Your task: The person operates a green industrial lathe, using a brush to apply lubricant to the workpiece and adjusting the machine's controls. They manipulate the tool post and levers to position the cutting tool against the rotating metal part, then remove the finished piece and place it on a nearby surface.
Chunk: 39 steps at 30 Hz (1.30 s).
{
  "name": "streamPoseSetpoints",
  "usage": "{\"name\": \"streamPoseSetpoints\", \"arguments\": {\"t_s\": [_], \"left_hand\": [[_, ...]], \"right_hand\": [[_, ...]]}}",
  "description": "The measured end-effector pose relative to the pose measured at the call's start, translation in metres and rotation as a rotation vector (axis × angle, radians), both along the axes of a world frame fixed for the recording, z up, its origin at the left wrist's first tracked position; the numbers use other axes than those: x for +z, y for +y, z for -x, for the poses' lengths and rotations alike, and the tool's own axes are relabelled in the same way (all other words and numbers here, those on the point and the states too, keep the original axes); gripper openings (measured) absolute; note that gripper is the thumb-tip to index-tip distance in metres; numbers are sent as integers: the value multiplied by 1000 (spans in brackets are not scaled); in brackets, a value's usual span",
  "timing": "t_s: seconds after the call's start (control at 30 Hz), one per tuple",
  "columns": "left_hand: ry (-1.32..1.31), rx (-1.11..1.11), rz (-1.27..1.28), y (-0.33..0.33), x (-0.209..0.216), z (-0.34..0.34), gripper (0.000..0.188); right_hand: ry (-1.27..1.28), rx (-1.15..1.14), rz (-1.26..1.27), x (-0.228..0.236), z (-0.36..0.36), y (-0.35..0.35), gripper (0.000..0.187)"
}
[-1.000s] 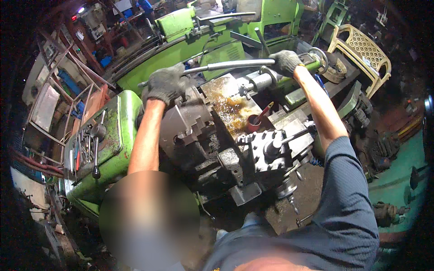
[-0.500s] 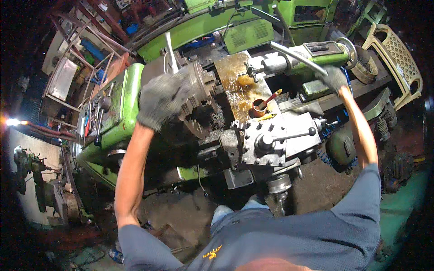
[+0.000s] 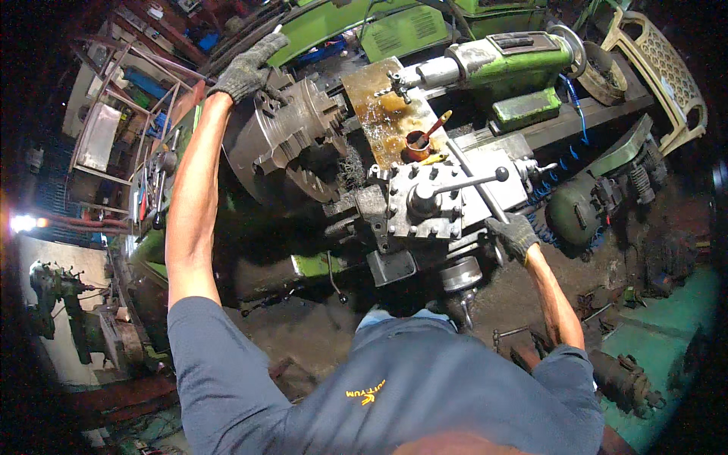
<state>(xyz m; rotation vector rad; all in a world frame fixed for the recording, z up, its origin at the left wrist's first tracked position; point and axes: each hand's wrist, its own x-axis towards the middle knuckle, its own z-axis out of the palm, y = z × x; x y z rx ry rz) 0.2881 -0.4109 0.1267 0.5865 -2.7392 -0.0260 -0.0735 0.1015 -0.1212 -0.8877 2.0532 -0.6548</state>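
Observation:
My left hand, in a grey knit glove, is closed at the far side of a large lathe chuck. A bright metal bar end shows past its fingers; the rest of that bar is hidden. Closer to my body, my gloved right hand is wrapped round the lower end of a long metal pipe. The pipe slants away to the left, over the carriage and beside the square tool post with its ball-ended lever.
A stained sheet lies across the lathe bed, bearing a small cup with a brush. Behind it stands the green tailstock. Metal swarf hangs by the chuck. A plastic chair is at far right.
My right hand has swung the pipe from beside the tailstock toward me, down over the carriage. My left hand has moved away and left, from the chuck's near side to the bar.

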Motion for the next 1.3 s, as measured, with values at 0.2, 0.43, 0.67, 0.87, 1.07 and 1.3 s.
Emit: {"name": "streamPoseSetpoints", "arguments": {"t_s": [0.2, 0.43, 0.67, 0.87, 1.07, 1.3], "left_hand": [[123, 348, -377, 13, -2, 12, 57], [284, 200, -240, 27, -12, -18, 54], [611, 8, -919, 35, -30, -28, 40], [636, 47, -740, 32, -25, -36, 29], [706, 99, -822, 28, -34, -39, 24], [628, 110, -669, 31, -32, -24, 21]], "right_hand": [[27, 69, -49, 9, -4, -13, 68], [328, -39, -73, 18, 28, 2, 60], [824, -32, 355, 179, -8, -99, 37], [1024, 754, 393, 183, -104, -292, 33], [959, 851, 411, 81, -143, -439, 41], [1028, 1072, 282, 65, -127, -446, 32]]}}
